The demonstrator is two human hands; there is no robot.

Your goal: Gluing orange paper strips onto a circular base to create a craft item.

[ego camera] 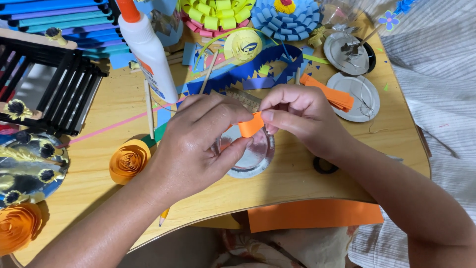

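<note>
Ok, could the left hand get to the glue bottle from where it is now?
Probably yes, once it lets go. The left hand is pinching the orange paper strip with the right hand; the glue bottle stands just beyond it, and nothing tall stands between them.

Both hands, left [198, 141] and right [302, 119], and forearms are bare: no sleeves, rings or watch.

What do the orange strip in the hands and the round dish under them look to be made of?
Orange strip: matte craft paper, apparently; it bends softly between both hands. Dish: likely thin metal or foil, given its silvery, reflective rim.
</note>
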